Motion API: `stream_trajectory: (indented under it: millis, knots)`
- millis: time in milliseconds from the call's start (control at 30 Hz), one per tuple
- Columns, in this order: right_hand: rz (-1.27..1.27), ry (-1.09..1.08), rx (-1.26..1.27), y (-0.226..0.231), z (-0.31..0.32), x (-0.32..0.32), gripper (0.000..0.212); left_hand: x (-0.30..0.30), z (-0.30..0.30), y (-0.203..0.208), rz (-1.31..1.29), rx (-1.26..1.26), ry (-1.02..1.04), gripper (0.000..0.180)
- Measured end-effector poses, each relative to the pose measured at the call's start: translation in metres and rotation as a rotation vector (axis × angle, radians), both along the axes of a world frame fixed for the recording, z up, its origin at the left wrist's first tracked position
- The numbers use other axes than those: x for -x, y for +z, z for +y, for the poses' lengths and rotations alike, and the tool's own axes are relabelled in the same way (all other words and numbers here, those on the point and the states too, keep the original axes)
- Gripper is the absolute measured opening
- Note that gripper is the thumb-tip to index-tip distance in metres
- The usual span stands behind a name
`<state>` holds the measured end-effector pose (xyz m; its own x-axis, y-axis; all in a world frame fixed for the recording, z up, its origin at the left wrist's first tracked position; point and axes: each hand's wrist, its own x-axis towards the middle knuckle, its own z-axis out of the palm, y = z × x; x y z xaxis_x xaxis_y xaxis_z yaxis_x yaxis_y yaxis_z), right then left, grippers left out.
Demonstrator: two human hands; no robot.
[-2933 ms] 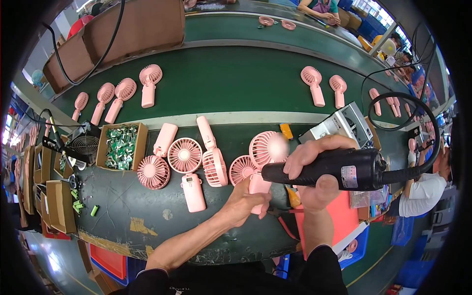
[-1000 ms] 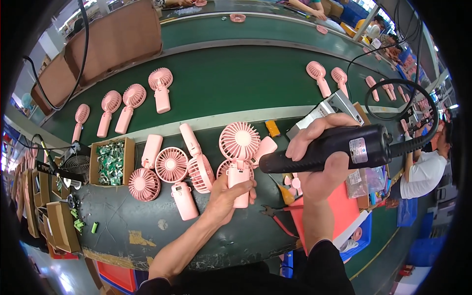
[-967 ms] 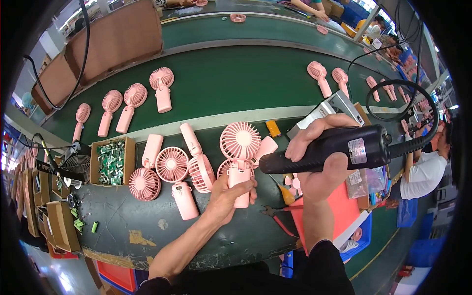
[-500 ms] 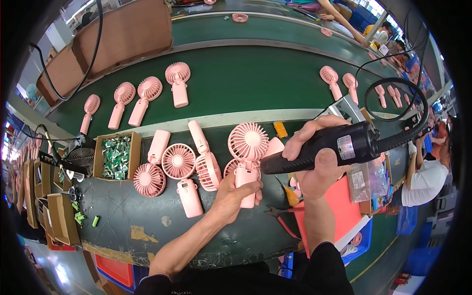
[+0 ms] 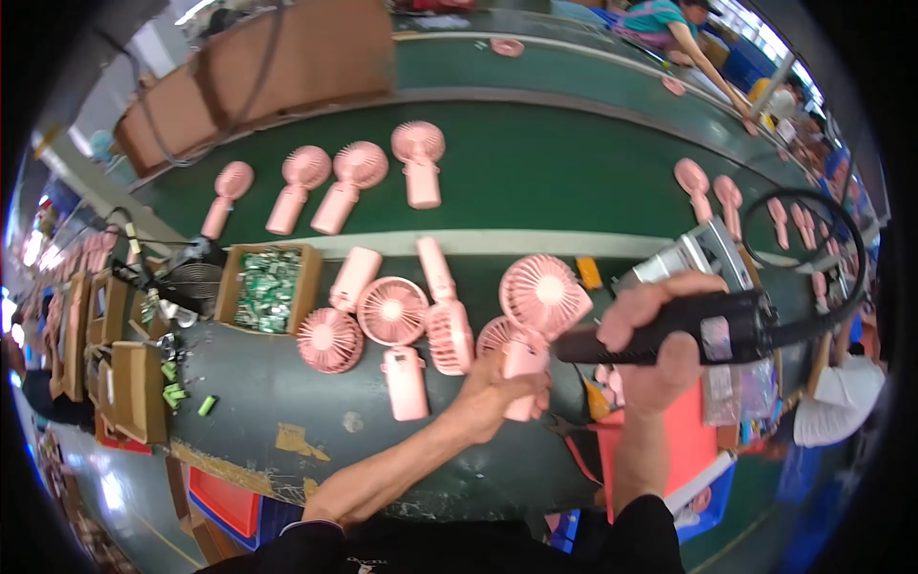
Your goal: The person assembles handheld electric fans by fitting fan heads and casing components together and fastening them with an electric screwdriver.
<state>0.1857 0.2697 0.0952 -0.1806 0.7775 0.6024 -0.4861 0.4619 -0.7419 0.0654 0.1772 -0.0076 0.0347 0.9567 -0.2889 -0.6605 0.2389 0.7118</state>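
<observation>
In my left hand [image 5: 502, 394] is the handle of a pink handheld fan [image 5: 543, 292], its round slatted head up and tilted a little to the right. My right hand [image 5: 660, 330] wraps around a black corded electric screwdriver [image 5: 684, 330], held nearly level. The narrow end points left, close beside the fan's handle; whether they touch is hidden. Left of my hands several more pink fans lie on the dark bench, among them a fan with its head toward me [image 5: 330, 340] and a fan showing its open grille [image 5: 393, 311].
A carton of green circuit boards [image 5: 268, 287] stands at the left, near green battery cells [image 5: 174, 392]. Beyond the bench, a green conveyor [image 5: 555, 163] carries several pink fans. Red-handled pliers [image 5: 581, 454] and a yellow-handled tool [image 5: 598, 400] lie right. A co-worker's arm [image 5: 708, 67] reaches across the back.
The whole scene has shifted right and slightly down in the picture, with some blur. The held fan now leans more to the right. Both hands keep their holds.
</observation>
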Motion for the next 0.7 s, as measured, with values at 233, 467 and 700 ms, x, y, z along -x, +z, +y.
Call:
stream_trajectory:
  millis: [233, 467, 700]
  knots:
    - [0.011, -0.032, -0.043, -0.001, -0.007, -0.006, 0.058, -0.003, -0.004, 0.003, -0.028, -0.061, -0.045, 0.019]
    - [0.216, -0.119, -0.034, 0.033, -0.013, -0.044, 0.062, 0.003, -0.029, 0.033, 0.081, -0.099, -0.031, 0.036]
    - [0.259, 0.169, -0.031, 0.04, -0.007, -0.059, 0.061, 0.03, -0.093, 0.043, 0.467, -0.125, 0.208, 0.077]
